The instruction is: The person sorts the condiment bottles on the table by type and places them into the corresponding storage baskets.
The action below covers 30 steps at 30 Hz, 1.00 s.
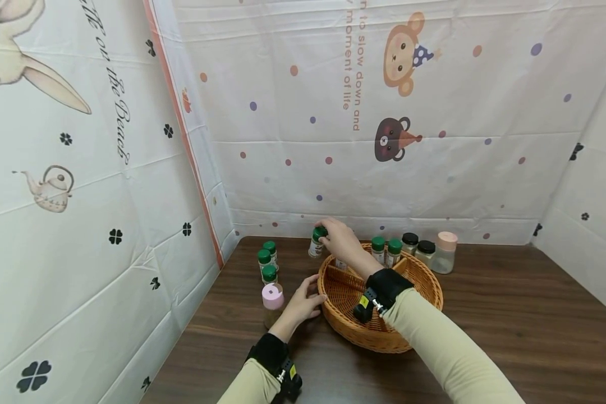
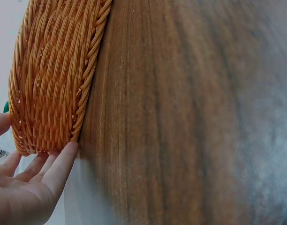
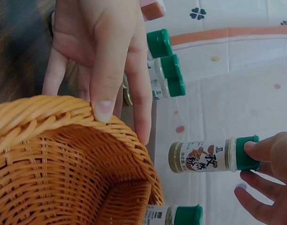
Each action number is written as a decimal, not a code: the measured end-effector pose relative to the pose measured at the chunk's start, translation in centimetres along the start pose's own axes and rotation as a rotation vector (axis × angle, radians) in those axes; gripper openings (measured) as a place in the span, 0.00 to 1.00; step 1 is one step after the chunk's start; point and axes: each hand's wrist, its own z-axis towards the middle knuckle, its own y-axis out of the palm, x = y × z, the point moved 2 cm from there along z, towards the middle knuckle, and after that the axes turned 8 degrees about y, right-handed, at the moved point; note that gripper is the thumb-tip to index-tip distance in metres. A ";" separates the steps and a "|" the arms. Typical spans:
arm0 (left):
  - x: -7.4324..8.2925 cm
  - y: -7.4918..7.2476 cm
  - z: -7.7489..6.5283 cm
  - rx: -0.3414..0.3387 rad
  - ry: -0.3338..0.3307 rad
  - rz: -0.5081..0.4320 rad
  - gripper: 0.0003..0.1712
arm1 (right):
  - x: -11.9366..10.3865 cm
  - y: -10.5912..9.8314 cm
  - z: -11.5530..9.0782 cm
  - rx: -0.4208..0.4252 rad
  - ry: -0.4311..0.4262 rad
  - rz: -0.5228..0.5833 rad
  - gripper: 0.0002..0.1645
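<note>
My right hand [image 1: 339,238] pinches the green cap of a spice bottle [image 1: 315,248] beyond the basket's far left edge. In the right wrist view this spice bottle [image 3: 204,155] has a white label with dark characters. At the near left side of the round wicker basket [image 1: 363,334], my left hand [image 1: 303,303] rests with its thumb at the rim and fingers spread against the outer wall. In the left wrist view, fingertips touch the basket's wall [image 2: 54,84]. Green-capped bottles [image 1: 394,251] stand in the divided basket's far part; my right arm partly covers the basket.
Left of the basket stand several green-capped bottles [image 1: 264,259] and a pink-capped jar [image 1: 272,297]. Behind its right side are black-capped jars [image 1: 426,252] and a clear jar with a peach cap [image 1: 444,255]. Printed cloth [image 1: 283,185] hangs around the dark wooden table [image 1: 510,314].
</note>
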 end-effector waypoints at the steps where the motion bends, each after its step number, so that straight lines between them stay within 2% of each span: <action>1: 0.0 0.0 0.0 0.001 0.001 -0.001 0.37 | 0.1 -0.1 0.0 -0.001 0.005 0.000 0.22; 12: 0.0 0.1 0.0 0.012 0.004 -0.007 0.38 | 2.2 -0.9 0.1 0.031 0.041 0.004 0.23; 30: 0.0 0.2 0.0 0.018 0.003 -0.002 0.38 | 6.5 -2.6 -0.6 0.149 0.129 0.008 0.24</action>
